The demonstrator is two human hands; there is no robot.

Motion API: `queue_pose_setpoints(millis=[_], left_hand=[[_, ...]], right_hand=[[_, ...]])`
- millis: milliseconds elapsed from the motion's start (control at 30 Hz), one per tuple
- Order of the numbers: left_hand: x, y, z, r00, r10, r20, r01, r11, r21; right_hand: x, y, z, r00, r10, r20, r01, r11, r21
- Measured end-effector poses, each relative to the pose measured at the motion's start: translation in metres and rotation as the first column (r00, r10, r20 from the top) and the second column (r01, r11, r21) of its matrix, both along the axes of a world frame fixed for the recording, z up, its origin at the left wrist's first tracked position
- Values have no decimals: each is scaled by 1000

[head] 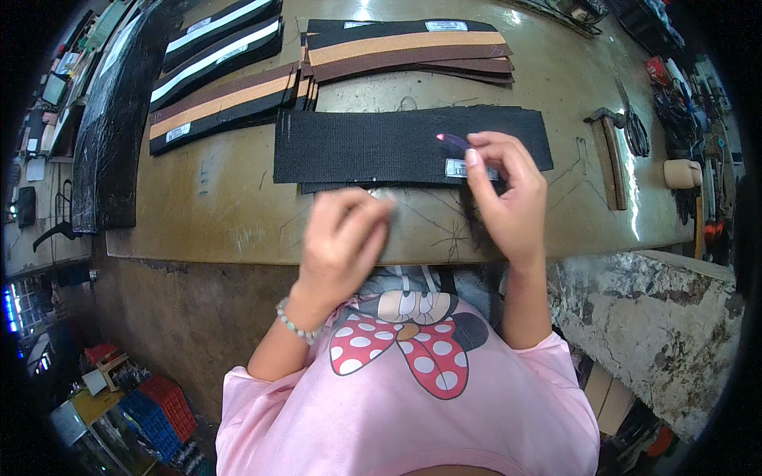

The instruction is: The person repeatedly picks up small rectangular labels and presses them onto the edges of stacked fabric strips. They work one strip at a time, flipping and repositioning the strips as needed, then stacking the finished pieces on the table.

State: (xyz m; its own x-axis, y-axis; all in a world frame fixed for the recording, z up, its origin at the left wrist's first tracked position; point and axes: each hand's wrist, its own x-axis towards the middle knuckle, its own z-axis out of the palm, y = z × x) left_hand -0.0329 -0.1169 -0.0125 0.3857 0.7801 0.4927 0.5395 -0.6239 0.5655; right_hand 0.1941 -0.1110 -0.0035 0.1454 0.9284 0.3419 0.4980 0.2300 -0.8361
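My right hand pinches a small, slim, dark purple item with a bright pink tip, held over a black woven strip. The strip lies on top of another black strip on the table and bears a small white label beside my right fingers. My left hand, blurred, is near the table's front edge, just below the strip's lower edge. Its fingers are curled together; whether they hold anything cannot be told. Behind lie piles of striped strips in brown, tan and black.
More striped strips and black-and-white strips lie at the back left, beside a long plastic-wrapped black package. On the right are a hammer, scissors and a tan roll. Loose threads lie near the table's front edge.
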Motion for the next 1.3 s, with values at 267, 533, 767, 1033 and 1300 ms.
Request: queue_pose_setpoints(millis=[267, 533, 767, 1033, 1300], left_hand=[[-10, 27, -18, 995, 82, -63, -70, 982, 176], [-17, 21, -25, 998, 62, 30, -66, 988, 139], [-18, 20, -23, 1000, -1, 5, 0, 981, 194], [-29, 5, -12, 994, 82, -69, -65, 973, 220], [-30, 27, -17, 979, 171, -107, -141, 959, 245]], right_hand=[[-34, 23, -5, 948, 289, -137, -302, 950, -85], [-26, 21, -11, 915, 403, 2, -403, 915, 6], [-30, 20, -14, 923, 379, 66, -382, 924, 35], [-37, 18, -13, 942, 306, -139, -310, 951, -7], [-48, 15, -13, 974, 226, -27, -225, 974, 32]])
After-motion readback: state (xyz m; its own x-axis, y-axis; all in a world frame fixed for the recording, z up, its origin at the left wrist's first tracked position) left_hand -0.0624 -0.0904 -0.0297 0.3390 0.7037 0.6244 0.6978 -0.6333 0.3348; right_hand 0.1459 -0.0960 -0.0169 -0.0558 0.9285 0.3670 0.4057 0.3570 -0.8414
